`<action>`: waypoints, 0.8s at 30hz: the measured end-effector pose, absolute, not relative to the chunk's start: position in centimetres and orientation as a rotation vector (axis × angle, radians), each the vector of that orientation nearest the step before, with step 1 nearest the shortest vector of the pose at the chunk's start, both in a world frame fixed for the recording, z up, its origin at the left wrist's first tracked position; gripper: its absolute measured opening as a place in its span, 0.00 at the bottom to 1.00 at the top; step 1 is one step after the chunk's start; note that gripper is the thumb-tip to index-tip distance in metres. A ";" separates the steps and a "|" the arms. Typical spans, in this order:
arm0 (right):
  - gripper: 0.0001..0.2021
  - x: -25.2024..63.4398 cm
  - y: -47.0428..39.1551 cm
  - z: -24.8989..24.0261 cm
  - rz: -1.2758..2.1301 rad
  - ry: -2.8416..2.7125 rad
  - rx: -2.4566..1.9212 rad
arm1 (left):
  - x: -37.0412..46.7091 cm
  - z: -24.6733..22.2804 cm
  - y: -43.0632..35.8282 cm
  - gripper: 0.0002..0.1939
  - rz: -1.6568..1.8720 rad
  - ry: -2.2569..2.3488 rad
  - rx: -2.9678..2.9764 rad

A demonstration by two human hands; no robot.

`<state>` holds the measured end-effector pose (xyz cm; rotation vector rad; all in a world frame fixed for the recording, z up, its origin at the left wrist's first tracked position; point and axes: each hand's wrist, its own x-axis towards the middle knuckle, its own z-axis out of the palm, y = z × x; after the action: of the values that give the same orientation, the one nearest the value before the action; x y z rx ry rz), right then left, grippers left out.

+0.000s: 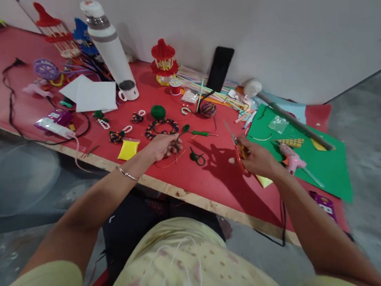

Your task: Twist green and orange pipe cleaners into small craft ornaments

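Observation:
My left hand [167,147] pinches a small dark green crocheted piece [185,129] over the red table. In my right hand [256,157] are orange-handled scissors [236,145], blades pointing up and away. Between the hands lie a green looped piece [197,158] and a green-handled crochet hook [200,133]. Just beyond my left hand rest a multicoloured braided ring [161,128] and a green yarn ball [158,112]. A yellow packet [128,149] lies left of that hand.
At the back stand a white bottle [110,47], a metal cup [128,90], a red lantern-like craft [164,63] and a phone [220,68]. A pink glue gun [292,158] lies on green sheet [329,166] at right. A black cable [11,98] crosses the left side.

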<state>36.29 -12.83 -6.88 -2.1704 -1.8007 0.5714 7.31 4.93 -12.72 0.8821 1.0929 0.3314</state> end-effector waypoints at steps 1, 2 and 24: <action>0.34 35.7 -12.9 -6.7 0.773 -1.711 -2.037 | 7.2 -12.8 4.9 0.13 0.329 1.084 0.879; 0.33 35.1 -12.8 -6.6 1.006 -1.609 -1.905 | 7.2 -12.8 4.9 0.11 0.334 1.076 0.891; 0.34 29.4 -5.7 -8.0 1.973 -1.072 -1.558 | 6.7 -12.6 4.0 0.03 0.384 0.981 1.024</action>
<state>29.40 -5.70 -7.99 -1.5582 -1.0721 1.9732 6.74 3.95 -12.59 1.0244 0.9815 0.3838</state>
